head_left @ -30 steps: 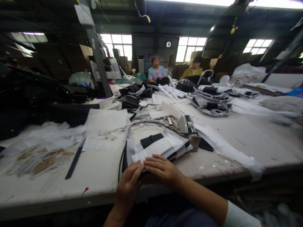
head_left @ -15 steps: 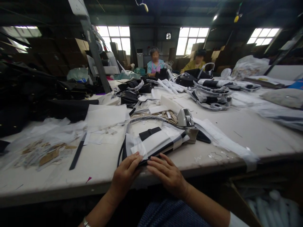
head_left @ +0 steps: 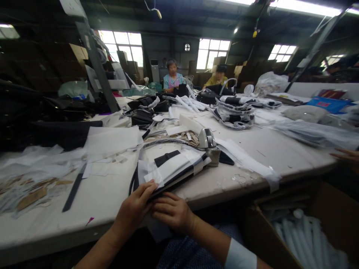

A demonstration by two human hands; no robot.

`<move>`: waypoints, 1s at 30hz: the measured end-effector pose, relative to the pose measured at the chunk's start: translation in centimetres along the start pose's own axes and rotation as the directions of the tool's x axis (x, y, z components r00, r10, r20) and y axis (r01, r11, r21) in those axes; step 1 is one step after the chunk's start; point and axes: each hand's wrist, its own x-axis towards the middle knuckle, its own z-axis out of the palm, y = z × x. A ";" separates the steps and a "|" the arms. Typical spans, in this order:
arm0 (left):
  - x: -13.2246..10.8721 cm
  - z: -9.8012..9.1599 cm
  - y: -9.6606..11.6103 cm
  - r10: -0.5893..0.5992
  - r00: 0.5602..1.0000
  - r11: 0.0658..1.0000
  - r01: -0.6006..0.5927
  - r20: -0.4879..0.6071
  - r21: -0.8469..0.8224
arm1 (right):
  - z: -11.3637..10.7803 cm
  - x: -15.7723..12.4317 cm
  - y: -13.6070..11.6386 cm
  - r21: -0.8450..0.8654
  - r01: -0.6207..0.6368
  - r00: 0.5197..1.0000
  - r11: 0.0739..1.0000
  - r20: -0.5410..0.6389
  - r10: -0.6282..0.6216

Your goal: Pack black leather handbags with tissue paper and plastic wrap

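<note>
A black handbag (head_left: 179, 179) lies flat near the table's front edge, with white padding sheets (head_left: 168, 170) and clear film over it and its wrapped handle looping toward the back. My left hand (head_left: 136, 203) grips the bag's near left corner, thumb on top; its other fingertips are partly hidden. Close beside it, my right hand (head_left: 172, 213) has its fingers bent together at the bag's near edge, their tips hidden beneath. A silver tape dispenser (head_left: 206, 138) stands right behind the bag. A dark flat strip (head_left: 74, 188) lies to the left.
Paper and plastic scraps (head_left: 33, 194) spread on the left. Wrapped bags (head_left: 234, 112) are stacked farther back. An open carton (head_left: 269, 228) of white tubes stands below at right. Another person's hand (head_left: 346, 154) shows at the right edge; two people sit across the table.
The view has turned right, bringing the carton and another person's hand into sight. My right hand has moved closer to my left, its fingers now more bent under the bag's edge.
</note>
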 end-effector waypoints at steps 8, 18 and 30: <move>-0.5 -0.3 -1.1 0.015 1.000 1.000 -0.015 -0.012 -0.024 | -3.2 -0.4 -0.2 0.180 -0.111 0.994 0.977 0.022 0.109; -1.4 0.2 0.3 -0.136 0.988 0.990 0.134 -0.068 -0.040 | -6.7 5.3 0.9 0.129 0.015 0.979 0.992 0.200 -0.041; -1.5 -0.2 1.2 -0.246 0.953 0.966 0.226 -0.176 -0.127 | -4.1 9.9 5.3 0.014 -0.128 0.948 0.992 0.296 0.119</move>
